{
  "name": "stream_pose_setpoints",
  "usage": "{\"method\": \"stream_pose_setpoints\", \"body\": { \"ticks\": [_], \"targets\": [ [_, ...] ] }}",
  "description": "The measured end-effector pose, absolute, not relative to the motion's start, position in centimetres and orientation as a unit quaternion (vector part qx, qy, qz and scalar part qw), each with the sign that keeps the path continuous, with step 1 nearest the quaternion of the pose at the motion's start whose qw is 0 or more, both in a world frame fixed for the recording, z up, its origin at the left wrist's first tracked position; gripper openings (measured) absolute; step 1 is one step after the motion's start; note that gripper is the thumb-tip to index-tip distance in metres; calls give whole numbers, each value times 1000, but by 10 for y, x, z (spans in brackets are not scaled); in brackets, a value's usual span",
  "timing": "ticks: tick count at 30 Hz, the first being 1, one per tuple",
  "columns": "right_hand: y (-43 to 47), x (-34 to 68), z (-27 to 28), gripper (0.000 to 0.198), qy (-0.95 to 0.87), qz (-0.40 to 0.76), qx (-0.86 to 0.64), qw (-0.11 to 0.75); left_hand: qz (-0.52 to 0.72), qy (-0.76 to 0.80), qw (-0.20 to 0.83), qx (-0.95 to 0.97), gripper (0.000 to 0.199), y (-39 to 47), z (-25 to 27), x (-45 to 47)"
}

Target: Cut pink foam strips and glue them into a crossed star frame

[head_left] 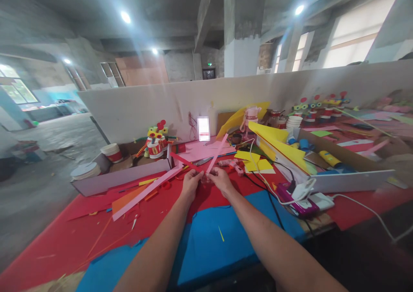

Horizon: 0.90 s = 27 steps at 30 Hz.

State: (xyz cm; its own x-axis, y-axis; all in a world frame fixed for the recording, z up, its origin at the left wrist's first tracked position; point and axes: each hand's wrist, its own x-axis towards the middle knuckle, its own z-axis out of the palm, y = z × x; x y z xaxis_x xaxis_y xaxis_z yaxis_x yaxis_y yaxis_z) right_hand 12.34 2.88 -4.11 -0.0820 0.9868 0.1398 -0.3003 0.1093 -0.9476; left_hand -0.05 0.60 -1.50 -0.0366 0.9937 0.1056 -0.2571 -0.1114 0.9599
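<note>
My left hand [192, 183] is closed, thumb against fingers, at the lower end of a red paper strip [183, 160] that slants up to the left. Close beside it, my right hand [220, 181] pinches the lower end of a pink paper strip [218, 153], which points up to the right. The fingertips of both hands nearly meet, and the strip ends between them are too small to make out. Just beyond my right hand lies a pink glue gun [235, 167]. A long pink strip [146, 194] lies to the left of my left hand.
Blue sheets [209, 240] cover the table's near edge. At left, a box [125, 175] holds paper cups and a paper-cup robot figure [155, 143]. To the right are yellow sheets [253, 160], a purple power strip [295, 201] with cables, and an open box [351, 181]. A white partition [145, 107] stands behind.
</note>
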Motion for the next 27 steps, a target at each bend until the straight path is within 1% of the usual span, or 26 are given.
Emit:
{"method": "stream_pose_setpoints", "body": {
  "ticks": [5, 8, 14, 23, 27],
  "targets": [
    [25, 124, -34, 33, -483, 525, -374, 593, 599, 410, 532, 436, 34, 8, -16, 0],
    [23, 124, -30, 31, -488, 526, -369, 591, 603, 408, 535, 429, 35, 9, -16, 0],
    [20, 123, -27, 26, -465, 509, -369, 624, 583, 375, 550, 466, 32, 7, -15, 1],
    [20, 124, -28, 23, -454, 515, -373, 625, 564, 374, 558, 480, 31, 8, -18, -1],
    [20, 123, -29, 26, -423, 563, -343, 621, 559, 375, 563, 480, 32, 7, -16, 0]
  ]
}}
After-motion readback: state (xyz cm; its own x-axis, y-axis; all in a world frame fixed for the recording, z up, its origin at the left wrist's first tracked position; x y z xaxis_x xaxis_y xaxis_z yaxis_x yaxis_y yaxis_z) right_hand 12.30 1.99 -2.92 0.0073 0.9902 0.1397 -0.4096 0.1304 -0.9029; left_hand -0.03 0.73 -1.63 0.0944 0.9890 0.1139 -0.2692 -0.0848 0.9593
